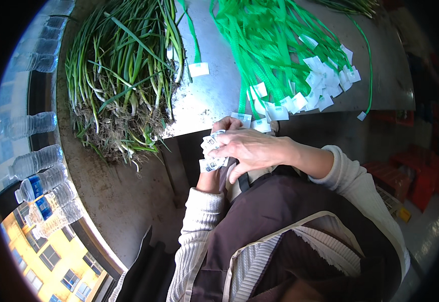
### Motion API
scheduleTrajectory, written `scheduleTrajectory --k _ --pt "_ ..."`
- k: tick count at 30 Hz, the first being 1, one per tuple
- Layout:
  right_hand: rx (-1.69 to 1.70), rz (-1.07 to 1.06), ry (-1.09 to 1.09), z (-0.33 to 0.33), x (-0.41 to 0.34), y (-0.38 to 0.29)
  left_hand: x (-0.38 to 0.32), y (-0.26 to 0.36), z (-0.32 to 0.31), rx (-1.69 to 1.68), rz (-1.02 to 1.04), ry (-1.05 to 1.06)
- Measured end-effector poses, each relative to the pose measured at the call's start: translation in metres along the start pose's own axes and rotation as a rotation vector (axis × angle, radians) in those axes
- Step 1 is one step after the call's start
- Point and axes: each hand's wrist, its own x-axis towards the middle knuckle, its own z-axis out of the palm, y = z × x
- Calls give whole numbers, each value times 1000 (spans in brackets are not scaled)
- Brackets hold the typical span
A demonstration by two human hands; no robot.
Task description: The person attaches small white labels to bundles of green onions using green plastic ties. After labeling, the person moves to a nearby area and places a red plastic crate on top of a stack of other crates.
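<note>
Several small white printed labels (212, 163) overlap in a row along my left hand (226, 123) and wrist. That hand is largely covered; only its fingers near the table's edge and the wrist show. Across it lies my right hand (255, 147), its fingertips touching the labels and its thumb apart, pointing down. Whether it pinches a label cannot be made out. Just beyond my hands, green mesh net sleeves (268, 49) lie in a heap, with white tags (278, 112) on their near ends. A few tags reach over the metal table's (208, 102) front edge.
Spring onions (128, 64) with soiled roots are piled at the left, roots overhanging the edge. One tagged net strip (196, 47) lies beside them. Clear plastic bottles (40, 162) line the window side. Red crates (412, 170) stand on the floor at the right.
</note>
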Motion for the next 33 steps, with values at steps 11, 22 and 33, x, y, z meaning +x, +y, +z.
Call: scheduleTrajectory --k 11,22,33 --pt "39 759 407 23 -126 50 2 -59 35 -667 -565 -222" --pt "333 841 622 44 -112 67 -9 -42 47 -739 -644 -246" --pt "-431 336 576 22 -94 43 -25 12 50 -734 -174 -3"
